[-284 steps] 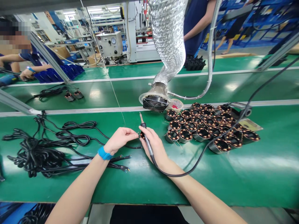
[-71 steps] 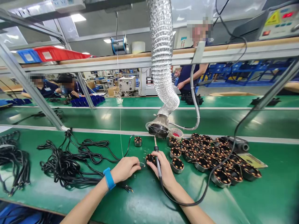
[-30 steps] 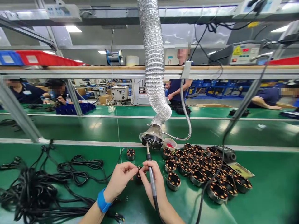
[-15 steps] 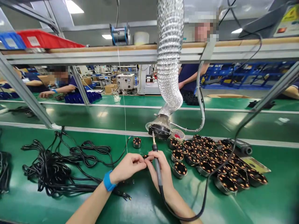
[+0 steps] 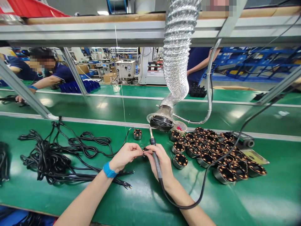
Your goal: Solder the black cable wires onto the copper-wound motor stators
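Note:
My left hand [image 5: 128, 154], with a blue band at the wrist, pinches at a small part mostly hidden between the fingertips. Beside it, my right hand [image 5: 161, 160] has a soldering iron [image 5: 156, 161] resting in its grip, tip pointing up and away, while its thumb and finger pinch near the same spot. A partly hidden ring-shaped motor stator [image 5: 145, 150] sits at the fingertips of both hands. Another stator [image 5: 137, 134] stands just beyond them. A thin wire [image 5: 122, 97] hangs down behind my left hand.
Black cables [image 5: 47, 157] lie tangled at left. Many stators [image 5: 211, 150] cluster at right, near a tape roll [image 5: 180, 127]. A fume duct [image 5: 177, 56] ends in a black fan grille above the bench [image 5: 145, 201]. The iron's cord loops at right. People work across the bench.
The view has tilted downward, so the scene sits higher in the picture. Both hands remain close together at the stator, their fingertips slightly shifted. A person at far left has reached further left.

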Demonstrator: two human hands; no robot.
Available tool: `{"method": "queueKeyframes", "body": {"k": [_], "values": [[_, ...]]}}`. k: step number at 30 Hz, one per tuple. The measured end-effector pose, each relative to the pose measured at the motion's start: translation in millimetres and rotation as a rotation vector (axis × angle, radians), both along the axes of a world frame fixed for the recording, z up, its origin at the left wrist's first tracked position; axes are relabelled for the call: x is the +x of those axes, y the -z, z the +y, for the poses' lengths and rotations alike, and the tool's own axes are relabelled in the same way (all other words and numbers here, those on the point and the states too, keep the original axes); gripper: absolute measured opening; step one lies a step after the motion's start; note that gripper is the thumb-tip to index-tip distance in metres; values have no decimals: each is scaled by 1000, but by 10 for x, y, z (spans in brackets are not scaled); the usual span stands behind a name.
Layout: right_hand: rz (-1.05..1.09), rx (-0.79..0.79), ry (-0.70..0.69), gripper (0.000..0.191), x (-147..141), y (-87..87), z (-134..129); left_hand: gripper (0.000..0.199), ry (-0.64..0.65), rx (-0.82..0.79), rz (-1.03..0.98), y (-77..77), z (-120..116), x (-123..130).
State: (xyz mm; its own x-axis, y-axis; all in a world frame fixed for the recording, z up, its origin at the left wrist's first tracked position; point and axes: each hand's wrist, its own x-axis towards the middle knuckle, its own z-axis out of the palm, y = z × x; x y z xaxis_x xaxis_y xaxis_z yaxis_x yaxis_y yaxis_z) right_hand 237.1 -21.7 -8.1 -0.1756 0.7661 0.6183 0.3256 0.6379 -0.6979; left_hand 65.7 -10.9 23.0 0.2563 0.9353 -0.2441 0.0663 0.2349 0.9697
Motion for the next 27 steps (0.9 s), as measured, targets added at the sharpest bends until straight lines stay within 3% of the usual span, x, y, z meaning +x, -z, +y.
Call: {"method": "queueKeyframes", "body": {"k": [7,13,18,27], "values": [[67,-13,76,23,52,27,67,25,-195,-5,-69,124,118,-54],[252,-212,122,24,103,-2,54,23,-322,-20,-70,174,130,-21],[322,-262,51,24,116,10,19,20,-343,-32,-73,216,135,-30],[264,-306,-22,23,109,85,12,20,-353,-52,-54,234,141,-55]]}}
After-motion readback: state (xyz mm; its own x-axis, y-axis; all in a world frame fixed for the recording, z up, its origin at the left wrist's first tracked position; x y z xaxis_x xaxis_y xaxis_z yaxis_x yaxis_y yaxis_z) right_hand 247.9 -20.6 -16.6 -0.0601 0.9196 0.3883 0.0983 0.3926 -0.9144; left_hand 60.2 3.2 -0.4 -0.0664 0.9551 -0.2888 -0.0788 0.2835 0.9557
